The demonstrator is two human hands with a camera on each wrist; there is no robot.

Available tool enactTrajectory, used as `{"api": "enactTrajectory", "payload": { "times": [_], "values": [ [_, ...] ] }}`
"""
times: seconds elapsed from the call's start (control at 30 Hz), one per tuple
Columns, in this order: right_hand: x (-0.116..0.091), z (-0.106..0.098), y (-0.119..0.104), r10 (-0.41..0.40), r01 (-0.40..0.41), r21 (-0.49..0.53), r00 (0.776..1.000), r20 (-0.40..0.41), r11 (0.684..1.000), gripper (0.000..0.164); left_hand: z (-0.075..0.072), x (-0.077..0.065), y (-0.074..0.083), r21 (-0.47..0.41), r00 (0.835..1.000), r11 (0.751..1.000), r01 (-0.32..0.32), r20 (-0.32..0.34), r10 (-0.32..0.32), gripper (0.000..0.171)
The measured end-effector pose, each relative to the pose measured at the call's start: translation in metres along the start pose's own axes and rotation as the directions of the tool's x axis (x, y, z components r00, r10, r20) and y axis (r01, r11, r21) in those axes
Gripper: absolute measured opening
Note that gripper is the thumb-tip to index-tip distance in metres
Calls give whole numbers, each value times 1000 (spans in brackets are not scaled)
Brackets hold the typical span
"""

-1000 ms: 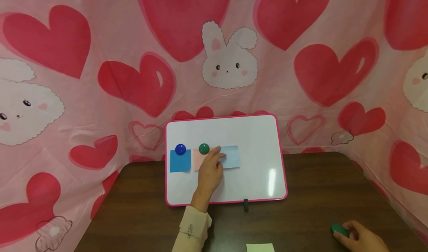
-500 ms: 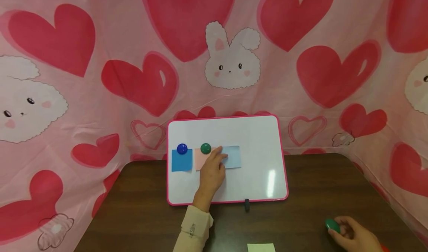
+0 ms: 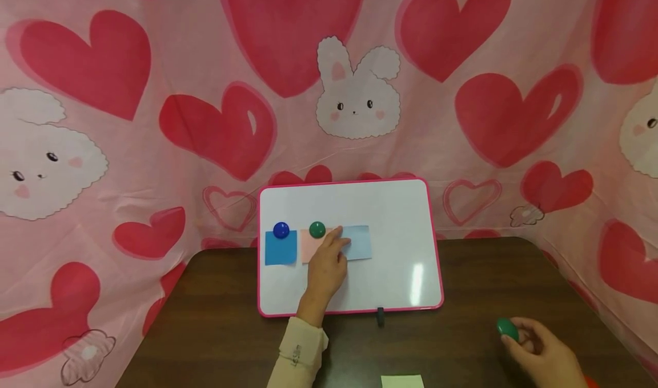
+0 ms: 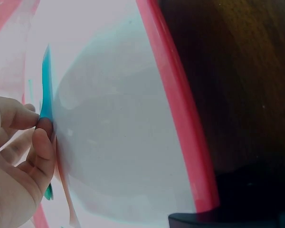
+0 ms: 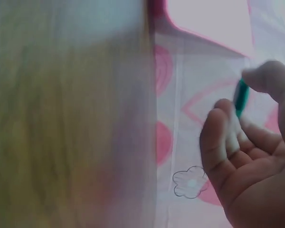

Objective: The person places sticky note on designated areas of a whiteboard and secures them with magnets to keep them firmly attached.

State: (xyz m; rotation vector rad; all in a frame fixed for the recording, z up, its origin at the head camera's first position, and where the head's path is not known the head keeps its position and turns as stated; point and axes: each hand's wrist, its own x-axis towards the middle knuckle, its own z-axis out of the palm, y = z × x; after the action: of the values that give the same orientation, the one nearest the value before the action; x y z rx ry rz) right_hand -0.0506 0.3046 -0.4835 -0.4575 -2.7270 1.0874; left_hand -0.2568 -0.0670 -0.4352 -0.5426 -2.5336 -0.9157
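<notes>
My left hand presses a light blue sticky note against the whiteboard, fingertips at its left part. In the left wrist view the same note appears edge-on at the fingers. Left of it, a pink sticky note, partly hidden by that hand, sits under a green round magnet. Farther left is a blue sticky note with a dark blue magnet. Over the table's right side, my right hand pinches another green magnet between thumb and fingers, seen edge-on in the right wrist view.
The pink-framed whiteboard leans at the back of the brown wooden table. A small black clip-like piece is at its lower edge. A pale yellow-green note lies at the front edge. Pink heart-patterned cloth hangs behind.
My right hand, holding the green magnet, has moved left and slightly up, toward the whiteboard. My left hand has stayed on the light blue note.
</notes>
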Motion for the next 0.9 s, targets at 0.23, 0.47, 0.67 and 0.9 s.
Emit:
{"api": "enactTrajectory", "payload": {
  "times": [0.23, 0.47, 0.67, 0.9],
  "values": [
    [5, 6, -16, -39, 44, 105, 998, -50, 993, 50, 2, -1, 0, 28, 1000, 1000, 5, 27, -6, 30],
    [12, 16, -37, -136, 145, 142, 988, -74, 979, 43, 2, -2, 0, 70, 998, 998, -7, 56, 4, 31],
    [18, 19, -52, -191, 198, 131, 980, -62, 971, 43, -1, -2, 0, 96, 999, 995, -24, 50, 19, 32],
    [28, 21, -69, -240, 253, 137, 965, -107, 958, 39, -3, -1, 1, 121, 998, 992, -41, 42, 36, 32]
  ]
}}
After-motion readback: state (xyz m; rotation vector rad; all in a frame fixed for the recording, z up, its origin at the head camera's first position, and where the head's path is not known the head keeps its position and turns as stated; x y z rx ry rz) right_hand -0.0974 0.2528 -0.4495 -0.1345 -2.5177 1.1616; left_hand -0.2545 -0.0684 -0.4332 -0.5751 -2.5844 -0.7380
